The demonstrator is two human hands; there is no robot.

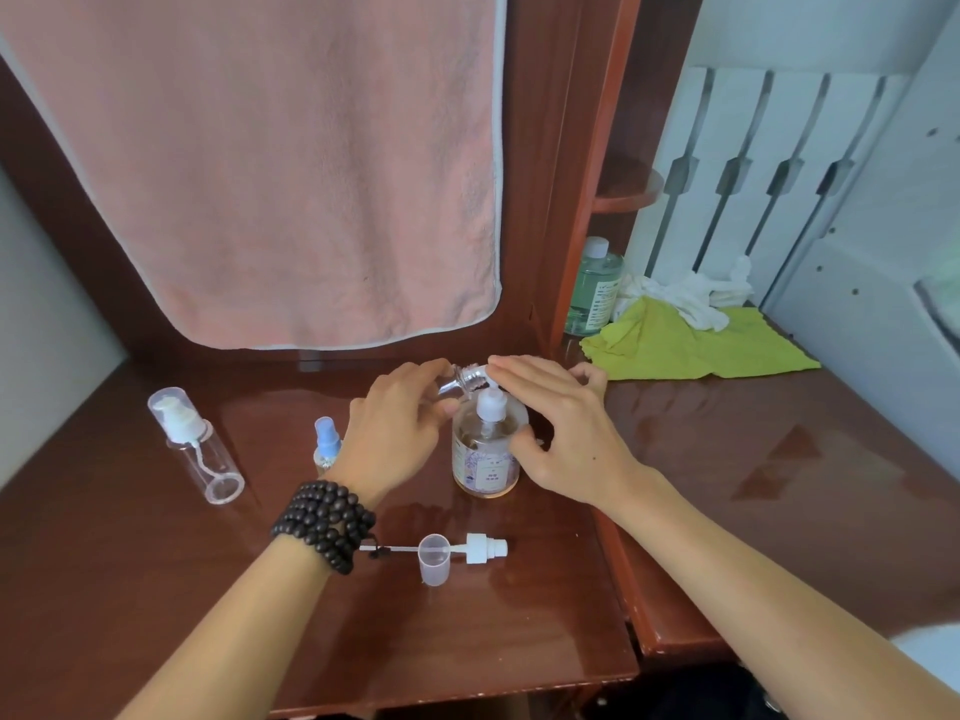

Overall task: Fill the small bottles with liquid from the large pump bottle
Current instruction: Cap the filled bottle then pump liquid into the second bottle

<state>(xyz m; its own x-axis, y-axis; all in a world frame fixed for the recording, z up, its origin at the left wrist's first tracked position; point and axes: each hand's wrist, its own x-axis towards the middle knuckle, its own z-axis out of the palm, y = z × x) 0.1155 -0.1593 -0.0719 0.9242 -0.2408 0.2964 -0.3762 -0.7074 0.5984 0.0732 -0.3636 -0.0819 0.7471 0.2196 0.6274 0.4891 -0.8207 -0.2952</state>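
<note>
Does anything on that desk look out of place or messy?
Mostly loose parts: a pump head with its tube lies flat on the desk beside a clear cap, taken off a bottle. A crumpled white cloth sits on a green cloth. No spill shows.

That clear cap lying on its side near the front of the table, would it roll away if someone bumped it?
Probably. The cap is round and lies on its side on a glossy table, so a nudge could roll it. It looks thin, hollow plastic, so likely very light. The pump head lying against it might stop it on that side.
</note>
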